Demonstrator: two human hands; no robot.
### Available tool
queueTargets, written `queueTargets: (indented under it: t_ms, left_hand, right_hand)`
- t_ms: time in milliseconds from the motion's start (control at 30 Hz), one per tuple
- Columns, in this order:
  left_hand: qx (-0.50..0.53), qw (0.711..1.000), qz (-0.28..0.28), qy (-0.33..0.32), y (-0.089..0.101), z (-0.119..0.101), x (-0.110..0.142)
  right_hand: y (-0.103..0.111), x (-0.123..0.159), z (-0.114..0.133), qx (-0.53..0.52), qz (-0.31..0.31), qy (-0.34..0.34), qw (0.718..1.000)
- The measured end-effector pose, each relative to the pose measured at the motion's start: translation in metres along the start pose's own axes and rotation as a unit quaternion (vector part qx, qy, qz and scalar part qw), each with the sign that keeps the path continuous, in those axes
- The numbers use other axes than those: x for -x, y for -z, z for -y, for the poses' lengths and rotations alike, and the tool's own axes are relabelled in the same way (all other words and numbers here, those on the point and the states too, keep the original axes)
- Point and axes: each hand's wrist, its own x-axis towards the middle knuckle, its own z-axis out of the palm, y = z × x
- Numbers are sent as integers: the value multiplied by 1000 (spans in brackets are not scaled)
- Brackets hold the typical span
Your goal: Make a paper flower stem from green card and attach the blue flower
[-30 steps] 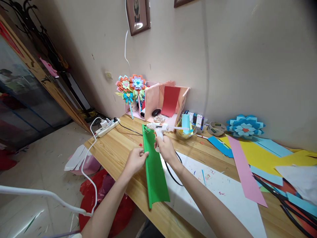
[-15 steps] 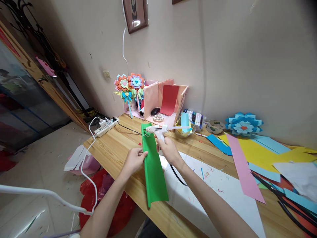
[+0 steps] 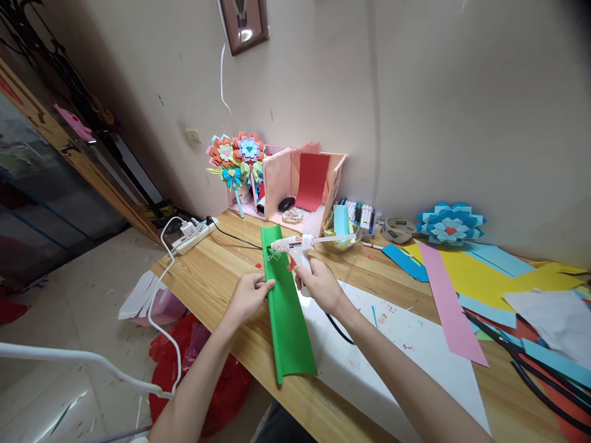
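A long green paper sheet (image 3: 290, 332), its left edge curled into a roll, slants over the front of the wooden table. My left hand (image 3: 249, 296) pinches that rolled edge around its middle, thumb on top. In my right hand (image 3: 322, 284) is a white hot glue gun (image 3: 302, 247), gripped by its handle with a finger near the orange trigger. The gun's nozzle points left and sits at the upper part of the green sheet, close to the rolled edge. A clear glue stick (image 3: 336, 237) pokes out of its back.
A white power strip (image 3: 196, 236) lies at the table's left corner. Behind stand a pink box (image 3: 279, 184), paper flowers (image 3: 235, 154) and markers (image 3: 364, 214). To the right are a tape roll (image 3: 398, 230), a blue paper flower (image 3: 450, 224), coloured paper (image 3: 455, 304) and black-handled scissors (image 3: 496, 337).
The glue gun and my right hand have shifted slightly right and down relative to the green sheet. My left hand keeps its pinch. The whole view has shifted a little.
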Motion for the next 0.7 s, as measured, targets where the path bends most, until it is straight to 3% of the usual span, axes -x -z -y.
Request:
queueTargets:
  t_ms: [133,500,700]
  left_hand:
    - [24,999,25,5,-1,-3,0]
    - [11,1000,28,9,-1,-4,2]
    - [16,999,30,12,-2,-3,2]
  right_hand:
    - [-1,-5,2,13,-37,13,999]
    - [-1,-28,10,40,-53,6,998]
    - [3,-26,9,44,-52,-4,998]
